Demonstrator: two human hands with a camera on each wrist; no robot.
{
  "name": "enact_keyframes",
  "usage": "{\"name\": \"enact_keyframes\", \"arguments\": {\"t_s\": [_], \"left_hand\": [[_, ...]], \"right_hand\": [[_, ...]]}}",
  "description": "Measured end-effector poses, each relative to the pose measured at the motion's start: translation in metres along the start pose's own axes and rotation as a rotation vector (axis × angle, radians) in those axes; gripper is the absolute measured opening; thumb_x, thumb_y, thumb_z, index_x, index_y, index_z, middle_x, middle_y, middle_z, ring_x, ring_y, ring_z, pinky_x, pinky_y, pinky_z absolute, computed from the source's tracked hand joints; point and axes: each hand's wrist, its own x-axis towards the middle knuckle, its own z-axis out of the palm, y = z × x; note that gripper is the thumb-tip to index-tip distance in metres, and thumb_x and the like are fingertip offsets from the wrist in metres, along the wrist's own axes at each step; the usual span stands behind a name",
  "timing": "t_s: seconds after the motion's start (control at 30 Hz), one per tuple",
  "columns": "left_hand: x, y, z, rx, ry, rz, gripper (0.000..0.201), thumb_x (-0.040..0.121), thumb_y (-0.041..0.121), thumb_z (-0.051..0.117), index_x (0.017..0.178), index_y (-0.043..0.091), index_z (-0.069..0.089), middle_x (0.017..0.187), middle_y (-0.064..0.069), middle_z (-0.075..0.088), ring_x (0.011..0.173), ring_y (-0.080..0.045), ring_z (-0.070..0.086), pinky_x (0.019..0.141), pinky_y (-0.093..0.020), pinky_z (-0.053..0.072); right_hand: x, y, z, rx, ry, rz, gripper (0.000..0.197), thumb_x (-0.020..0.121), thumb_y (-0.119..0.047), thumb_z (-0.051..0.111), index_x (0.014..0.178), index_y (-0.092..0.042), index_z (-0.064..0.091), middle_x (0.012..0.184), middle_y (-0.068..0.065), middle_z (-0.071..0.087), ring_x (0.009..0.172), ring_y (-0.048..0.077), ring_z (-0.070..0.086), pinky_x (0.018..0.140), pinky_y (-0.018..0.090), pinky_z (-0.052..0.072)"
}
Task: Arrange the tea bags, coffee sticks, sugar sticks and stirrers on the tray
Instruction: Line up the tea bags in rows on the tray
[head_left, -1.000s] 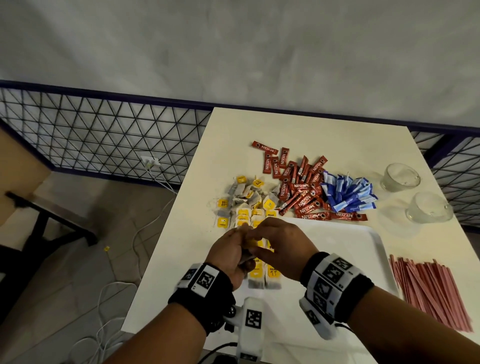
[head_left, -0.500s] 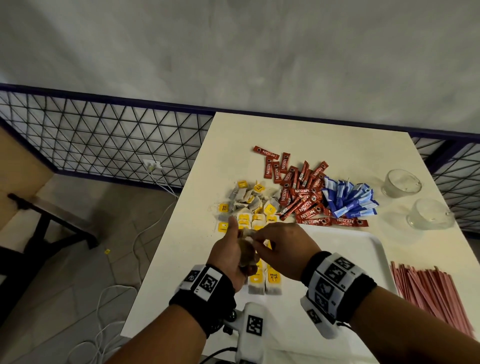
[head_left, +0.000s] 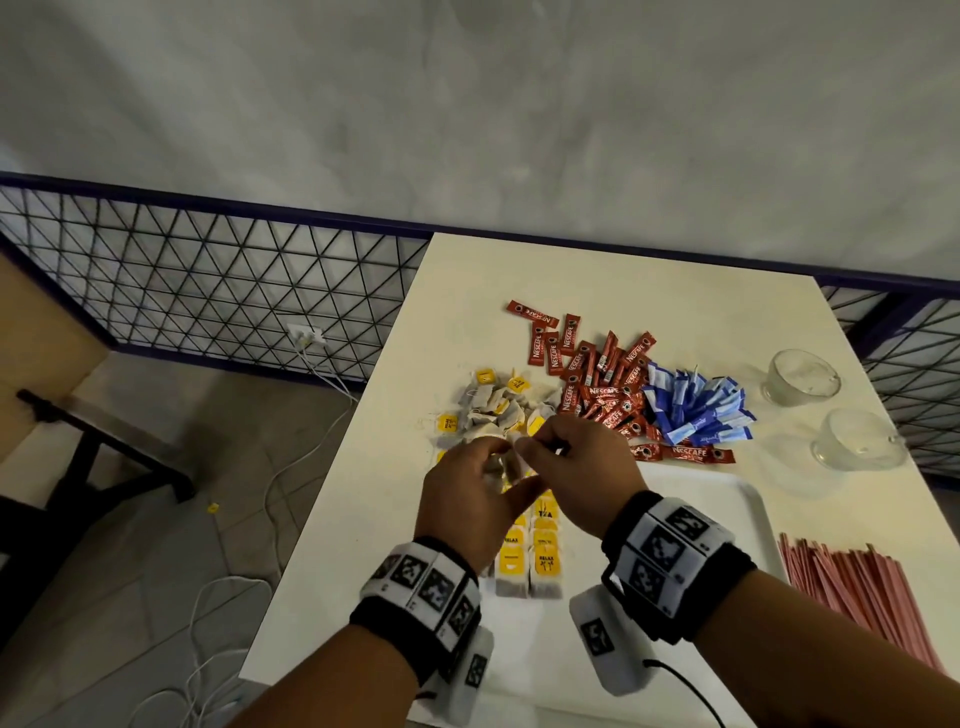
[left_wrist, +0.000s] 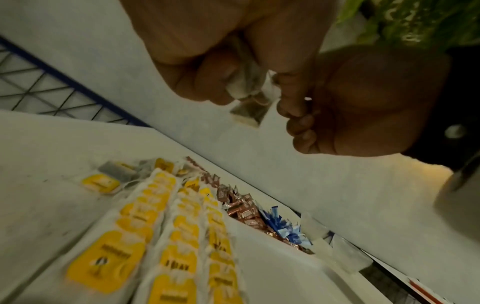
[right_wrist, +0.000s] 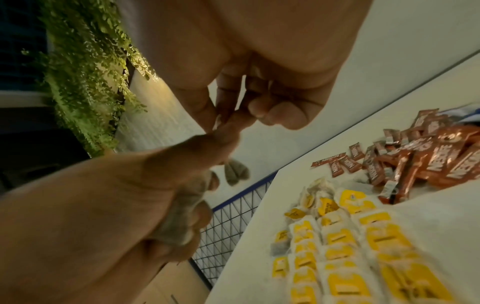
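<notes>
Just below the frame's centre in the head view, the left hand (head_left: 470, 501) curls its fingers around a grey paper tea bag (left_wrist: 245, 82). The right hand (head_left: 576, 467) meets it, thumb and forefinger pinched at that bag's top; what exactly they grip is too small to tell. Beneath the hands, yellow-tagged tea bags (head_left: 530, 564) lie in rows on the white plastic tray (head_left: 727, 512). Above them sit a loose tea bag heap (head_left: 493, 410), red coffee sticks (head_left: 597, 384) and blue sugar sticks (head_left: 696, 410); pink stirrers (head_left: 852, 577) lie at right.
</notes>
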Motion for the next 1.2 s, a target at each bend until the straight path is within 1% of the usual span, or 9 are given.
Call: {"name": "enact_keyframes", "arguments": {"t_s": [0.1,0.2,0.27,0.37,0.53,0.67,0.87,1.0,1.2], "left_hand": [[0.005,-0.001,-0.004,0.166,0.095,0.183,0.017,0.080,0.028,0.074,0.094,0.018,0.071,0.087,0.000,0.066,0.079,-0.017,0.063,0.068,-0.019,0.040],[0.010,0.002,-0.015,0.147,0.013,0.207,0.009,0.078,0.019,0.075,0.086,0.015,0.074,0.084,-0.004,0.066,0.078,-0.019,0.062,0.067,-0.019,0.041],[0.013,0.009,-0.026,0.072,-0.116,0.184,0.003,0.075,0.017,0.077,0.075,0.015,0.074,0.078,-0.003,0.066,0.071,-0.010,0.058,0.065,-0.022,0.043],[0.019,0.007,-0.037,-0.041,-0.235,0.114,0.030,0.075,0.023,0.079,0.051,0.024,0.061,0.060,0.007,0.057,0.059,0.000,0.054,0.056,-0.012,0.036],[0.014,-0.013,-0.047,-0.110,-0.242,-0.003,0.032,0.073,0.029,0.081,0.055,0.019,0.056,0.052,0.009,0.049,0.044,-0.001,0.043,0.052,-0.018,0.035],[0.006,-0.025,-0.053,-0.036,-0.284,-0.008,0.040,0.062,0.059,0.073,0.063,0.020,0.064,0.065,-0.002,0.057,0.047,-0.002,0.046,0.055,-0.025,0.039],[-0.019,-0.075,-0.029,0.129,-0.415,-0.243,0.039,0.076,0.038,0.078,0.054,0.015,0.056,0.043,0.004,0.045,0.049,-0.016,0.045,0.058,-0.034,0.042],[-0.030,-0.093,-0.010,0.288,-0.472,-0.256,0.033,0.085,0.039,0.068,0.062,0.018,0.057,0.078,-0.011,0.068,0.086,-0.031,0.062,0.062,-0.027,0.035],[-0.032,-0.092,0.003,0.407,-0.457,-0.232,0.030,0.092,0.039,0.058,0.100,0.013,0.070,0.107,-0.009,0.069,0.104,-0.028,0.060,0.081,-0.028,0.043]], "right_hand": [[-0.003,-0.008,0.003,0.045,-0.001,-0.027,0.022,0.084,-0.033,0.067,0.064,-0.023,0.064,0.065,-0.011,0.054,0.064,0.000,0.050,0.057,0.019,0.032],[-0.003,-0.010,-0.004,0.064,0.031,-0.102,0.010,0.080,-0.034,0.071,0.076,-0.027,0.064,0.076,-0.011,0.056,0.067,0.000,0.048,0.058,0.015,0.031],[-0.003,-0.010,-0.008,0.055,-0.006,-0.173,0.011,0.080,-0.031,0.071,0.089,-0.029,0.066,0.086,-0.012,0.055,0.069,-0.003,0.048,0.060,0.009,0.029],[-0.001,-0.010,-0.007,-0.024,-0.057,-0.210,0.002,0.085,-0.025,0.067,0.084,-0.025,0.069,0.082,-0.017,0.052,0.068,-0.004,0.046,0.061,0.009,0.029],[0.001,-0.011,-0.002,-0.026,-0.053,-0.233,0.009,0.088,-0.024,0.064,0.086,-0.018,0.070,0.081,-0.019,0.051,0.071,-0.002,0.047,0.064,0.007,0.032],[-0.002,-0.010,0.013,-0.017,-0.101,-0.235,0.008,0.088,-0.024,0.064,0.083,-0.020,0.068,0.083,-0.014,0.053,0.069,-0.002,0.046,0.063,0.006,0.033],[-0.018,0.033,0.038,-0.194,-0.299,-0.153,0.009,0.087,-0.029,0.062,0.094,-0.028,0.067,0.089,-0.011,0.058,0.079,0.000,0.051,0.075,0.018,0.041],[-0.036,0.068,0.038,-0.378,-0.436,-0.055,0.023,0.087,-0.036,0.060,0.110,-0.033,0.065,0.099,-0.010,0.053,0.094,0.015,0.058,0.084,0.023,0.044],[-0.053,0.087,0.044,-0.418,-0.474,-0.056,0.032,0.084,-0.030,0.060,0.115,-0.030,0.066,0.117,-0.003,0.056,0.100,0.021,0.059,0.085,0.023,0.043]]}}
